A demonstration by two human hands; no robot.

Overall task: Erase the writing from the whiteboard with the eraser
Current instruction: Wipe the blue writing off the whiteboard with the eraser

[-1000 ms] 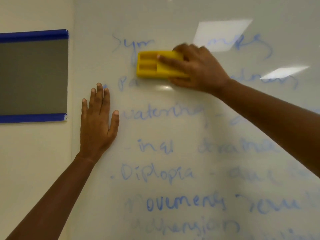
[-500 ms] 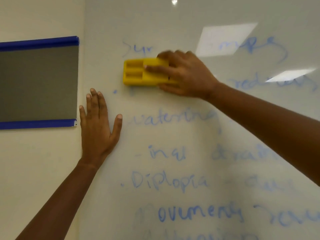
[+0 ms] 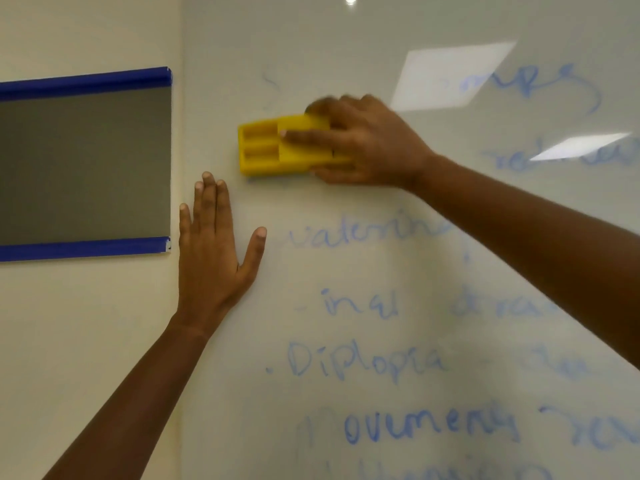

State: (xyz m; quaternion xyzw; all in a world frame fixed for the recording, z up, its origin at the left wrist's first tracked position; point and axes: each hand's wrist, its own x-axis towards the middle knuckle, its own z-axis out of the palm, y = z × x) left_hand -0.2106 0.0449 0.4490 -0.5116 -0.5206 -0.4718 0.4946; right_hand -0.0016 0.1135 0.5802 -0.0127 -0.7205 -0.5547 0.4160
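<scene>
We had our right hand (image 3: 367, 143) clamped around the yellow moulded-plastic block eraser (image 3: 277, 145), pressed flat near the glossy whiteboard's (image 3: 346, 46) upper left, while our left hand (image 3: 211, 251) lay spread, fingers together, palm against the board's left edge. We judged that light strokes would leave blue ghosting, since faint traces (image 3: 272, 81) showed above the eraser and several lines of blue handwriting (image 3: 367, 358) waited below.
</scene>
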